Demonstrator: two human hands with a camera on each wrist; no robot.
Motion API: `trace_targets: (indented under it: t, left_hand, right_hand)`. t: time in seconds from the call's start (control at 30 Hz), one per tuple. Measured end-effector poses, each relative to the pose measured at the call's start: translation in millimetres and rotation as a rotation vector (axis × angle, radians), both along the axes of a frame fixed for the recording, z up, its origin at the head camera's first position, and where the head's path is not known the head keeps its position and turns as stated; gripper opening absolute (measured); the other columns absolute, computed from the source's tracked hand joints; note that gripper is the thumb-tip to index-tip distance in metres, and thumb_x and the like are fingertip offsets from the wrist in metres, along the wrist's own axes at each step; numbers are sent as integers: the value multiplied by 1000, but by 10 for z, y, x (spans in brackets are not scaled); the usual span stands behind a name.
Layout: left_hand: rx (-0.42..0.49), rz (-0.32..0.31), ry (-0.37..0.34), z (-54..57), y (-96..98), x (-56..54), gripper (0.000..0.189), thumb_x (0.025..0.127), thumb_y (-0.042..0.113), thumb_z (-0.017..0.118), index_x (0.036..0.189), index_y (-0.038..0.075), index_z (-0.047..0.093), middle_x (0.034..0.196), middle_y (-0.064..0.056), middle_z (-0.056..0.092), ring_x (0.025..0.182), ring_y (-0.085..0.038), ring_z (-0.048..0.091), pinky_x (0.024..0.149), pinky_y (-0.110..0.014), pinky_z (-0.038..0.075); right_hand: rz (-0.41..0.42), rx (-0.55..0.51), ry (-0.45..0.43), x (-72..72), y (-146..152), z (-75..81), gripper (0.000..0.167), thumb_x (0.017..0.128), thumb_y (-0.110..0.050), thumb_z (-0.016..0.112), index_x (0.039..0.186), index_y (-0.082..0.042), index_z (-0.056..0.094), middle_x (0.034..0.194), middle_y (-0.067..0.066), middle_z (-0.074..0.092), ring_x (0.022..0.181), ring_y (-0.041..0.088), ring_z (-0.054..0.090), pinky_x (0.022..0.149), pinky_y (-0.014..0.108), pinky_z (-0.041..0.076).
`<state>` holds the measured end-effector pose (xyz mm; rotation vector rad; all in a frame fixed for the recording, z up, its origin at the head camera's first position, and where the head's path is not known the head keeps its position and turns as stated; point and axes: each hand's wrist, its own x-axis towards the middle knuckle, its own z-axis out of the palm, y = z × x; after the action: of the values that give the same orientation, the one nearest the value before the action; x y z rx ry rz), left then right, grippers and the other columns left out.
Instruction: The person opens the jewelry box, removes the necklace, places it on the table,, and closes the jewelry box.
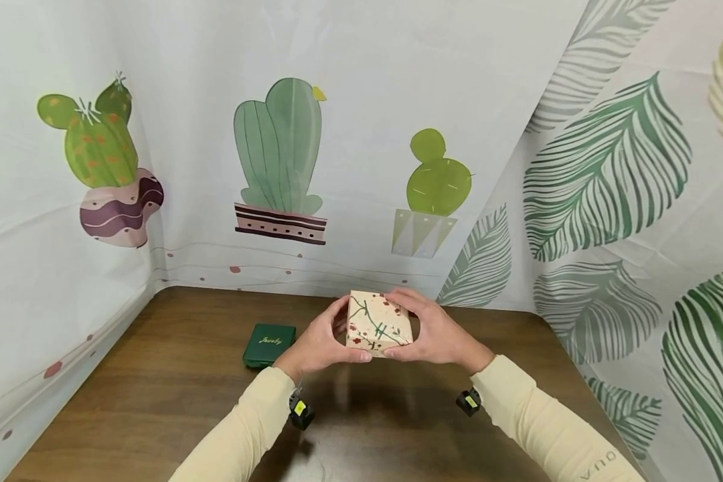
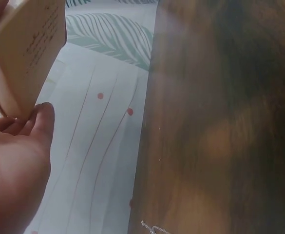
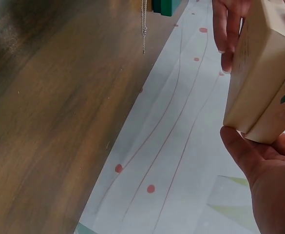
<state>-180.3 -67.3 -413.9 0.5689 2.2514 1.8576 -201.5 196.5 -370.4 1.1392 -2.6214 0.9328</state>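
Observation:
Both hands hold a small cream box (image 1: 378, 323) patterned with branches and red blossoms, raised above the table. My left hand (image 1: 319, 340) grips its left side, thumb along the near lower edge. On the right side, my right hand (image 1: 436, 331) has its fingers over the far top edge and its thumb at the near corner. Printed writing shows on one face of the box (image 2: 32, 53) in the left wrist view. A seam runs around the box (image 3: 264, 83) in the right wrist view.
A dark green box (image 1: 270, 344) with gold lettering lies on the brown wooden table (image 1: 175, 375), left of the hands. A thin silver chain (image 3: 143, 29) hangs near the left wrist. Printed cloth (image 1: 361, 134) with cacti and leaves stands around the table's back and sides.

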Motion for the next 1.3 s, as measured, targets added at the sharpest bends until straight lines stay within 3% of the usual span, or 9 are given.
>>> trace_targets:
  t: [0.2,0.5,1.03,1.3]
  left_hand:
    - [41,4,0,-24,34,14,123,76,20,95,168,17,14,168,-5,34,154,-25,41,126,-42,33]
    - [69,2,-12,-38,45,30,120,79,20,93,168,18,14,173,-3,26,158,-25,33,126,-44,31]
    - [28,17,11,-20,10,40,105,76,21,95,162,21,34,164,-4,42,154,-28,40,127,-48,31]
    - [1,12,23,-17,-5,42,103,76,24,95,160,22,35,163,-3,44,155,-29,39,128,-51,29]
  right_hand:
    - [-6,8,-26,10,17,21,90,72,-40,94,148,-12,57,153,15,53,138,34,54,107,56,50]
    - [-5,-15,-43,24,39,54,90,73,-39,94,150,-12,55,156,12,51,142,34,51,111,59,47]
    - [-17,-16,-54,49,99,93,91,72,-38,95,149,-12,56,158,16,49,148,40,45,115,64,41]
    - [-35,-9,-60,76,130,110,92,71,-38,95,150,-12,55,160,21,45,148,45,43,114,66,40]
